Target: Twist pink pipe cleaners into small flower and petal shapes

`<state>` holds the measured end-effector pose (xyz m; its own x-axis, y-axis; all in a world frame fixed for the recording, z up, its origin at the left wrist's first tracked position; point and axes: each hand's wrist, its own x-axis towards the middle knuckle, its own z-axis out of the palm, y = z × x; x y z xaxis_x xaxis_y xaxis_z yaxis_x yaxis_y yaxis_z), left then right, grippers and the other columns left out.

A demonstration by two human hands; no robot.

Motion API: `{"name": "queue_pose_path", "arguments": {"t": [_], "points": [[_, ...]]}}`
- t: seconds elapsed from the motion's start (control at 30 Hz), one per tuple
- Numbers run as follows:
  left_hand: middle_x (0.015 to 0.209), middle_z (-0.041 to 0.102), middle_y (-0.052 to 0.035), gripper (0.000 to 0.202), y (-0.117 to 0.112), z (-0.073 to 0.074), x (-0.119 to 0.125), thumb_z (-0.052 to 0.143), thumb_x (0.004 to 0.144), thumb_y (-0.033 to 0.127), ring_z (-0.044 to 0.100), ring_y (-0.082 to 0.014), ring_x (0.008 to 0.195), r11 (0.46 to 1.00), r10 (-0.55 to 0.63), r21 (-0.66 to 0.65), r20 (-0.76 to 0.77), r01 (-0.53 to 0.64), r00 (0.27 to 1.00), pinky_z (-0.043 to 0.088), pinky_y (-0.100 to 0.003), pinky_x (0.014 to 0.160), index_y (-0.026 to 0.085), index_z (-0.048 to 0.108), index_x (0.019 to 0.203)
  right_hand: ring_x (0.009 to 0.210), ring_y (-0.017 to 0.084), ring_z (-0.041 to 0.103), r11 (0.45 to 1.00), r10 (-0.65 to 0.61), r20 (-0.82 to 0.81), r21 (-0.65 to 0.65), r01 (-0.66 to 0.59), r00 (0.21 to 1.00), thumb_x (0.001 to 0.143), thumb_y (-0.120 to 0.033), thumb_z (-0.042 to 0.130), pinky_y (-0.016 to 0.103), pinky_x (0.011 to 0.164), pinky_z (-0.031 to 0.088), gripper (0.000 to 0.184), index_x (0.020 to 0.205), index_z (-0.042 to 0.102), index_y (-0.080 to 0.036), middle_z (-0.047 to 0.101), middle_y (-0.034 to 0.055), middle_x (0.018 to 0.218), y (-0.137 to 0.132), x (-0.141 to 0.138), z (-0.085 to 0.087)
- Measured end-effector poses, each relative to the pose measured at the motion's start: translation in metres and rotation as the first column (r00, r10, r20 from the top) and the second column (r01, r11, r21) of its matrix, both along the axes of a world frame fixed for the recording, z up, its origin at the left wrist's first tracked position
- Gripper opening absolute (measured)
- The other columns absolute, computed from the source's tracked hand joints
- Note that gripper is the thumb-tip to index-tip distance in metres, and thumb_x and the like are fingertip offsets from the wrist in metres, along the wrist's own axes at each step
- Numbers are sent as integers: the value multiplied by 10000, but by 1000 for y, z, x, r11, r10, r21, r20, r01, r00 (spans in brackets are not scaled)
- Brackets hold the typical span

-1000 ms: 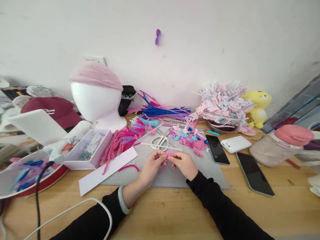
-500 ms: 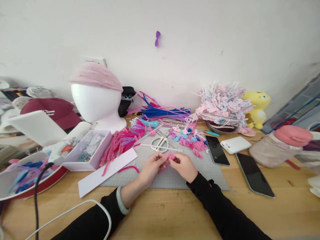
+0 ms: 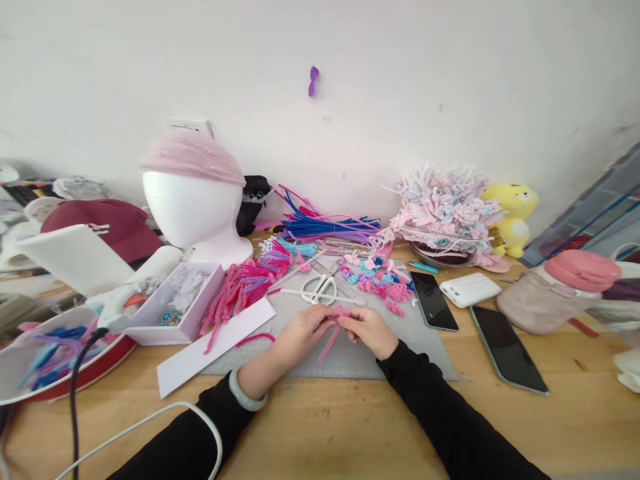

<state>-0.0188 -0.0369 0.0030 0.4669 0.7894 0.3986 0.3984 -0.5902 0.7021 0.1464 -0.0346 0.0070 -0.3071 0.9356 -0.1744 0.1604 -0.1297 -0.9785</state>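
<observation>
This is a craft workspace — glue gun [image 3: 114, 308], scissors [image 3: 327, 276], pipe cleaners [image 3: 325, 227].

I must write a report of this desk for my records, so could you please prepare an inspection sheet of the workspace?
Surface: wooden table, with a grey mat on it.
Work things: pink fuzzy strip between the fingers, partly hidden; scissors on the mat.
Clutter: two phones and a white device at right; lilac box at left.
Hands: left hand and right hand both pinch the strip.
Cables: black cable at left; white cable crosses before the left sleeve, contact unclear.
Surroundings: pale wall bearing a purple bow-shaped piece.
</observation>
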Motion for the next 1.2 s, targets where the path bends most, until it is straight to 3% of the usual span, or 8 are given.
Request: {"name": "queue_pose_path", "arguments": {"t": [0.17, 0.57, 0.67, 0.77, 0.87, 0.97, 1.1, 1.2], "points": [[769, 617, -46, 149, -3, 5, 1, 481, 750, 268, 551, -158, 713, 996, 61, -73, 64, -56, 996, 409, -258, 679, 213, 597, 826, 364, 54, 376, 1000, -10, -78, -14, 9, 997, 627, -381, 585, 194, 407, 296, 259, 554, 513, -143, 445, -62, 396, -1, 0, 1], [654, 576, 1, 97, -4, 8, 8, 527, 699, 276, 525, -117, 616, 947, 147, -314, 227, -70, 963, 393, -214, 591, 184, 554, 707, 411, 78, 399, 985, 14, 116, 168, -34, 993, 695, -340, 519, 206, 431, 319, 210, 609, 528, -148, 440, -48, 445, -5, 1, 9], [618, 559, 17, 186, -2, 7, 9, 558, 672, 314, 509, -91, 509, 812, 157, -573, 393, 108, 906, 373, -195, 487, 174, 506, 782, 432, 86, 395, 962, -16, 161, 271, -28, 987, 729, -320, 482, 208, 425, 315, 196, 662, 551, -150, 431, -40, 472, -5, 0, 6], [491, 520, 16, 284, 0, 11, 7, 470, 720, 414, 398, -48, 331, 556, 210, -785, 449, 272, 868, 257, -170, 345, 136, 507, 674, 517, 107, 425, 856, -108, 261, 515, -44, 959, 745, -272, 476, 224, 491, 351, 160, 662, 560, -164, 464, -12, 550, -7, -1, 4], [393, 449, 35, 340, 1, 15, 2, 458, 728, 420, 267, -11, 260, 341, 277, -878, 436, 337, 856, 125, -159, 295, 119, 509, 577, 597, 129, 451, 716, -151, 334, 686, -131, 930, 764, -219, 454, 252, 579, 381, 138, 675, 550, -175, 497, 18, 632, -10, -1, 3], [419, 460, 38, 253, 2, 19, -2, 505, 712, 330, 267, 1, 270, 205, 296, -887, 459, 413, 838, 130, -147, 296, 112, 530, 588, 676, 147, 480, 652, -125, 368, 730, -203, 921, 787, -187, 415, 270, 643, 396, 144, 724, 543, -178, 521, 43, 705, -12, -2, 3], [497, 493, 22, 139, 3, 19, -4, 528, 689, 217, 313, 4, 315, 148, 299, -884, 467, 443, 832, 209, -135, 324, 106, 547, 607, 686, 151, 488, 650, -117, 366, 731, -208, 923, 792, -185, 401, 267, 648, 398, 153, 731, 541, -181, 522, 43, 705, -14, -3, 4], [524, 496, 19, 128, 4, 21, -2, 552, 676, 221, 327, -4, 345, 315, 241, -867, 467, 387, 851, 228, -144, 350, 112, 546, 610, 627, 136, 472, 715, -144, 324, 687, -127, 935, 769, -207, 439, 251, 600, 386, 138, 672, 533, -178, 505, 22, 651, -13, -5, 4]]}}
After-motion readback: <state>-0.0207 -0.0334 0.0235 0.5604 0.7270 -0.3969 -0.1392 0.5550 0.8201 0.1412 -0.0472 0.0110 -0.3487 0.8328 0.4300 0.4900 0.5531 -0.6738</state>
